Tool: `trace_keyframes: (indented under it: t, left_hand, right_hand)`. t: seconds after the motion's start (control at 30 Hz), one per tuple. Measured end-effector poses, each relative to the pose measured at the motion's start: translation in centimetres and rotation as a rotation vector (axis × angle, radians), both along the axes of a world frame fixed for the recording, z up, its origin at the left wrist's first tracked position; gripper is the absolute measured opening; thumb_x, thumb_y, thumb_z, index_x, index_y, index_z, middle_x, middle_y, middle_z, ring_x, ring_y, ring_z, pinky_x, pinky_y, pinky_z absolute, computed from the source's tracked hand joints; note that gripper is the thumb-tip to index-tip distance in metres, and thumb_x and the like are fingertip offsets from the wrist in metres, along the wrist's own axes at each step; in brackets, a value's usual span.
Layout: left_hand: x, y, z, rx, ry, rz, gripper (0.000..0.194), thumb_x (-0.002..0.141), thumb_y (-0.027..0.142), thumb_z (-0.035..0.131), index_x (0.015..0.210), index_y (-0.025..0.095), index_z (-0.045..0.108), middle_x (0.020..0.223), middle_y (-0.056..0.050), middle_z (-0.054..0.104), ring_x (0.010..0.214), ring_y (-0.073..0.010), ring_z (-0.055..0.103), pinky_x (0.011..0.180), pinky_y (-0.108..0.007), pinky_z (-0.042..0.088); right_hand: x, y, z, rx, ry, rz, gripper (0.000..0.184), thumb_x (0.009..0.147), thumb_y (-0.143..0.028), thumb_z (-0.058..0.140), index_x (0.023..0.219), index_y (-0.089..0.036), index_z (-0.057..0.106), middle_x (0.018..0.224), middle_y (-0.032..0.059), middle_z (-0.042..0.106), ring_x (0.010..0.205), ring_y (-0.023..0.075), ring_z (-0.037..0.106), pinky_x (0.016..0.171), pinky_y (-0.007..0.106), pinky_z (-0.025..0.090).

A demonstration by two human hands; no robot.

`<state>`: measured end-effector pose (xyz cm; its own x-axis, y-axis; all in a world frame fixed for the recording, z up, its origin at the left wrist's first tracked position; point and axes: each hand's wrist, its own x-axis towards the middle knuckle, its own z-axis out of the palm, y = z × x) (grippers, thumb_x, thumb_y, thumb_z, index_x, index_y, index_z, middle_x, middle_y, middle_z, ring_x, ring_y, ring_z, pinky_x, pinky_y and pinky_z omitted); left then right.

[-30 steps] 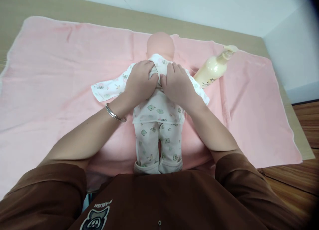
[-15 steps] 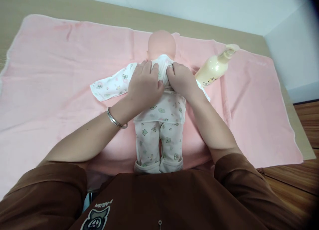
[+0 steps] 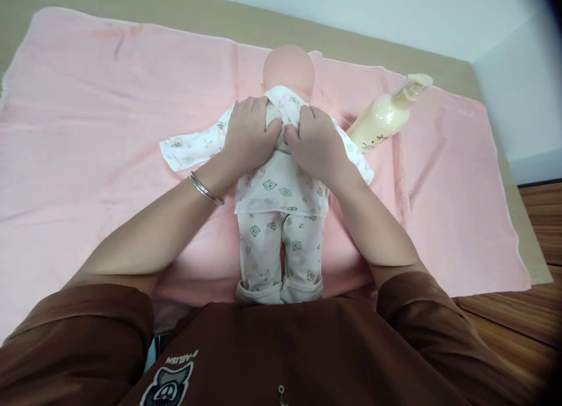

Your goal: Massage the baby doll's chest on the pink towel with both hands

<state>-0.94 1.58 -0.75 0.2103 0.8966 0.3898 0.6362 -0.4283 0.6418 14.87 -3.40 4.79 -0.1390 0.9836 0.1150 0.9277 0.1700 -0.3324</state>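
A bald baby doll (image 3: 288, 69) lies with its head away from me, dressed in a white printed shirt (image 3: 281, 186) and matching trousers (image 3: 263, 248). My left hand (image 3: 250, 130) rests on the upper left of its torso, fingers curled over the shoulder and thumb pointing inward. On the other shoulder is my right hand (image 3: 318, 139), closed on the shirt with its fingers bent and its thumb near the left one. The cloth is bunched and crossed between the thumbs. Fingertips of both hands are partly hidden. Both shirt sleeves stretch out sideways.
Under the doll is a pink blanket (image 3: 88, 101) spread over a wooden table (image 3: 211, 7). A pale yellow pump bottle (image 3: 384, 116) stands or leans beside the right sleeve. A white wall (image 3: 395, 19) rises behind the table.
My left hand has shifted slightly up and its fingers have curled over the shoulder. The right thumb has moved down and inward from the collar. The shirt's neck cloth has changed its folds.
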Motion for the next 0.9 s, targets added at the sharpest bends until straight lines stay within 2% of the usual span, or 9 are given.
trace_keyframes:
  t: [0.07,0.17,0.3,0.37,0.47,0.63,0.77,0.9]
  left_hand:
    - [0.2,-0.1,-0.1,-0.039,0.014,0.035,0.021,0.096,0.050,0.055,0.098,0.029,0.059,0.106,-0.013,0.064,0.120,-0.0399,0.055,0.112,-0.059,0.038]
    - [0.4,-0.2,-0.1,-0.128,0.010,0.100,0.039,0.092,0.056,0.052,0.118,0.028,0.061,0.118,-0.012,0.063,0.124,-0.0384,0.050,0.115,-0.058,0.032]
    - [0.8,0.0,-0.4,-0.190,0.007,0.147,0.053,0.088,0.063,0.051,0.126,0.027,0.060,0.124,-0.011,0.060,0.124,-0.0378,0.043,0.115,-0.057,0.027]
    - [0.9,0.0,-0.4,-0.187,0.005,0.157,0.050,0.089,0.063,0.052,0.125,0.028,0.059,0.125,-0.010,0.059,0.123,-0.0361,0.041,0.116,-0.056,0.026]
    - [1.1,-0.1,-0.4,-0.186,0.034,0.194,0.041,0.093,0.052,0.055,0.123,0.026,0.057,0.125,-0.011,0.058,0.122,-0.0342,0.041,0.117,-0.056,0.026]
    - [1.3,-0.3,0.0,-0.186,0.058,0.210,0.025,0.097,0.039,0.058,0.118,0.027,0.058,0.125,-0.011,0.058,0.125,-0.0362,0.045,0.115,-0.059,0.030]
    - [1.3,-0.4,0.0,-0.146,0.064,0.240,0.018,0.098,0.030,0.059,0.115,0.025,0.060,0.122,-0.012,0.060,0.123,-0.0354,0.049,0.113,-0.059,0.035]
    - [1.0,-0.8,-0.2,-0.053,-0.018,0.210,0.014,0.096,0.024,0.057,0.108,0.027,0.062,0.117,-0.011,0.066,0.117,-0.0363,0.055,0.109,-0.060,0.042]
  right_hand:
    - [0.2,0.8,0.1,-0.036,0.015,-0.061,0.033,0.106,-0.034,0.036,0.107,-0.012,0.061,0.109,0.0157,0.065,0.123,0.0372,0.064,0.115,0.062,0.051]
    - [0.5,1.6,0.0,-0.055,0.030,-0.114,0.038,0.106,-0.043,0.041,0.097,-0.013,0.062,0.097,0.0128,0.063,0.115,0.0379,0.066,0.109,0.063,0.053]
    - [0.7,2.2,-0.5,-0.044,0.044,-0.107,0.043,0.106,-0.050,0.041,0.106,-0.012,0.062,0.104,0.0139,0.066,0.120,0.0375,0.065,0.111,0.062,0.052]
    - [0.7,2.3,-0.8,-0.052,0.028,-0.110,0.044,0.106,-0.050,0.041,0.112,-0.011,0.060,0.113,0.0158,0.065,0.125,0.0379,0.063,0.114,0.061,0.050]
    - [0.7,2.5,-1.1,-0.051,0.031,-0.125,0.043,0.105,-0.051,0.044,0.114,-0.011,0.057,0.120,0.0166,0.065,0.130,0.0382,0.060,0.117,0.062,0.047]
    - [0.8,2.8,-1.5,-0.020,0.078,-0.127,0.041,0.104,-0.052,0.045,0.112,-0.014,0.057,0.122,0.0170,0.064,0.130,0.0400,0.059,0.117,0.068,0.043]
    - [0.9,3.0,-2.1,-0.013,0.067,-0.141,0.041,0.105,-0.052,0.044,0.114,-0.014,0.057,0.121,0.0162,0.064,0.129,0.0388,0.059,0.117,0.067,0.043]
    - [1.2,3.2,-2.8,0.022,0.069,-0.121,0.044,0.107,-0.055,0.039,0.115,-0.015,0.056,0.120,0.0147,0.063,0.130,0.0370,0.059,0.118,0.066,0.042]
